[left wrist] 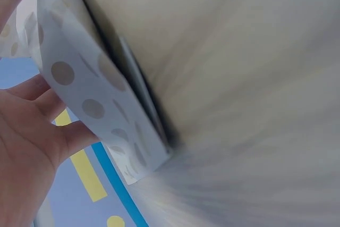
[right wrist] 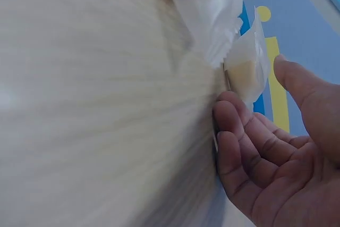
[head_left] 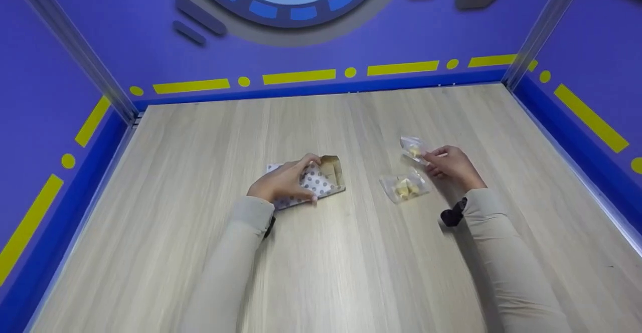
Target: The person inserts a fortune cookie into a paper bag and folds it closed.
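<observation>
My left hand (head_left: 286, 180) grips a white paper bag with grey-brown dots (head_left: 317, 180), fingers over the far edge and thumb at the near edge. The bag lies on the table, its brown inside showing at the right end. In the left wrist view, the dotted bag (left wrist: 87, 86) stands partly open along one side. My right hand (head_left: 451, 165) is at a small clear packet with yellowish pieces (head_left: 414, 150). In the right wrist view the thumb stands apart from this packet (right wrist: 247, 73), fingers loosely bent beside it. Nearer lies a second clear packet (head_left: 405, 187), also with yellowish pieces.
A light wood-grain table (head_left: 321, 263) carries everything. Blue-purple panels with yellow marks (head_left: 301, 76) stand along its back and both sides. A black strap device (head_left: 454, 213) sits on the right wrist.
</observation>
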`<act>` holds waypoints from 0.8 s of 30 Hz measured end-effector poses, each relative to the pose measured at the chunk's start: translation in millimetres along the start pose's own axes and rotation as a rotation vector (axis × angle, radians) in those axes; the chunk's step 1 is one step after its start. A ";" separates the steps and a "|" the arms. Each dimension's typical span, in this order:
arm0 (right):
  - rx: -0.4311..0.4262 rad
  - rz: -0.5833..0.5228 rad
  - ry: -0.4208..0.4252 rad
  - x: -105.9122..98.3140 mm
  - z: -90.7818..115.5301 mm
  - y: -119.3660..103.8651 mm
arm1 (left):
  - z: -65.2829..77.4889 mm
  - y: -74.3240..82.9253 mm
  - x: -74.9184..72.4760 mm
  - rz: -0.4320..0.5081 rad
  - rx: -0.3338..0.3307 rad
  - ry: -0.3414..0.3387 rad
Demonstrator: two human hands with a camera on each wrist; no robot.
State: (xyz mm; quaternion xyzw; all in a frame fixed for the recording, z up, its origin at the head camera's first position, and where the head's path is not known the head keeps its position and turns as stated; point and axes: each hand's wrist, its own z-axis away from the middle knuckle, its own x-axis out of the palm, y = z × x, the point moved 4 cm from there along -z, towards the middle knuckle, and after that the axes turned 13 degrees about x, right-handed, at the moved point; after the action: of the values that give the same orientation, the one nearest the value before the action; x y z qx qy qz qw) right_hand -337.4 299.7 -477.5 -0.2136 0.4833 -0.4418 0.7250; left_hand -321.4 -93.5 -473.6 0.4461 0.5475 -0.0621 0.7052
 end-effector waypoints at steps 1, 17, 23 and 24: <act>0.001 -0.015 -0.004 0.4 -1.1 0.5 | 0.1 -0.1 0.0 0.001 -0.001 0.000; -0.048 -0.066 0.031 -1.2 -3.1 0.3 | 2.2 1.4 -2.0 -0.004 0.004 -0.005; -0.099 -0.077 0.065 -1.1 -3.5 -2.1 | 1.7 1.3 -1.7 0.000 0.015 0.001; -0.104 -0.077 0.073 -1.2 -3.8 -2.5 | 1.9 1.4 -1.8 0.002 0.016 0.002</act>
State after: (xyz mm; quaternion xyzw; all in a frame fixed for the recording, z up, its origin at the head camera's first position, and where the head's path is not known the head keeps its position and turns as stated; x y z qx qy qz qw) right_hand -342.0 299.9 -476.7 -0.2532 0.5232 -0.4511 0.6773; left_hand -320.0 -94.8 -471.4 0.4521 0.5473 -0.0653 0.7013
